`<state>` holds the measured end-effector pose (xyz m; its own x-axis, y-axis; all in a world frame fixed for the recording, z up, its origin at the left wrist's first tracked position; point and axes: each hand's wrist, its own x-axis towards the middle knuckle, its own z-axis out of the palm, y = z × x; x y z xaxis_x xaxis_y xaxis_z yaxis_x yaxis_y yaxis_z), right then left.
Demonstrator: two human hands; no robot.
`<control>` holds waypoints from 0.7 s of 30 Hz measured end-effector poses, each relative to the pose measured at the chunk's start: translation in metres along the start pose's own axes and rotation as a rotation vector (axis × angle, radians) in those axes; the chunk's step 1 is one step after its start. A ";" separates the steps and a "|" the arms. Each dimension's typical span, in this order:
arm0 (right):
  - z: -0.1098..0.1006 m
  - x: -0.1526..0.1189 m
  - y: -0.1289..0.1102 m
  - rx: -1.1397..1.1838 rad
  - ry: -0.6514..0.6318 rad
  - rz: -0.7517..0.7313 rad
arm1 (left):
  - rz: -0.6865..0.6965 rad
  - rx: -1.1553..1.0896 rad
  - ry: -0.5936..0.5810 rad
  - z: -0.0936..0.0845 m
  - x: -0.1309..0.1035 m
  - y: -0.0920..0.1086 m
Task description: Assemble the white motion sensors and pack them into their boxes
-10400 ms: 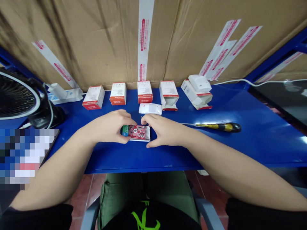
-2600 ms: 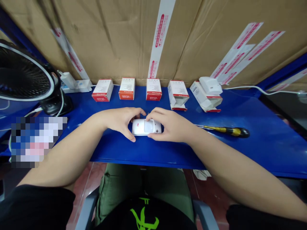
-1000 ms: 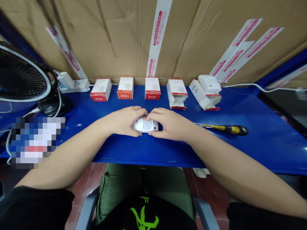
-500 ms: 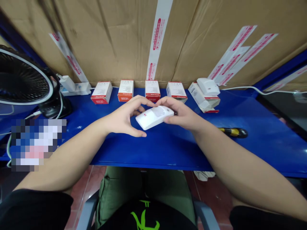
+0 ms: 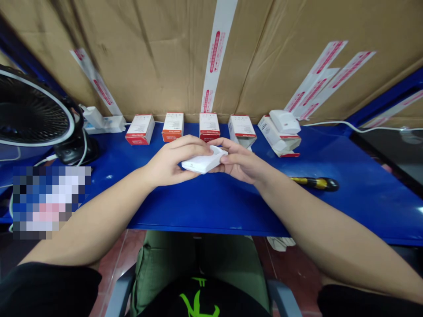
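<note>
A white plastic device (image 5: pixel 203 163) is held between both hands above the blue table (image 5: pixel 211 211). My left hand (image 5: pixel 175 160) grips its left end, fingers over the top and thumb along the near side. My right hand (image 5: pixel 243 162) is closed on the right end, with fingers partly hidden behind the device. Behind the hands stand red and white boxes, among them one at the far left (image 5: pixel 140 129), one in the middle (image 5: pixel 209 124) and one with an open end (image 5: pixel 242 128).
Another white device (image 5: pixel 284 122) rests on an opened box (image 5: pixel 279 140). A yellow and black tool (image 5: pixel 317 183) lies to the right of my right forearm. On the left are a black fan (image 5: pixel 31 108), a power strip (image 5: pixel 107 124) and a blurred-out item (image 5: pixel 51 200).
My left hand has closed on the white device, which was held only by my right hand. The device has turned and shifted slightly left.
</note>
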<state>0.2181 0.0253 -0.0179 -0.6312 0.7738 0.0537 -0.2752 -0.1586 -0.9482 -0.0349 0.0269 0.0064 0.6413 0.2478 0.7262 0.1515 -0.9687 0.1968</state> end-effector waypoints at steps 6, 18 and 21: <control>-0.010 0.001 0.003 -0.689 0.347 -0.187 | -0.216 0.175 0.275 -0.006 -0.002 -0.009; 0.004 0.018 0.010 -1.575 0.080 -0.188 | -0.939 -0.554 0.200 0.001 0.002 -0.017; 0.006 0.022 0.012 -1.595 0.073 -0.174 | -0.894 -0.586 0.053 -0.002 0.002 -0.016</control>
<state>0.1967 0.0364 -0.0260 -0.6275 0.7468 0.2203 0.6936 0.6647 -0.2776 -0.0379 0.0428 0.0060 0.4411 0.8780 0.1860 0.1564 -0.2793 0.9474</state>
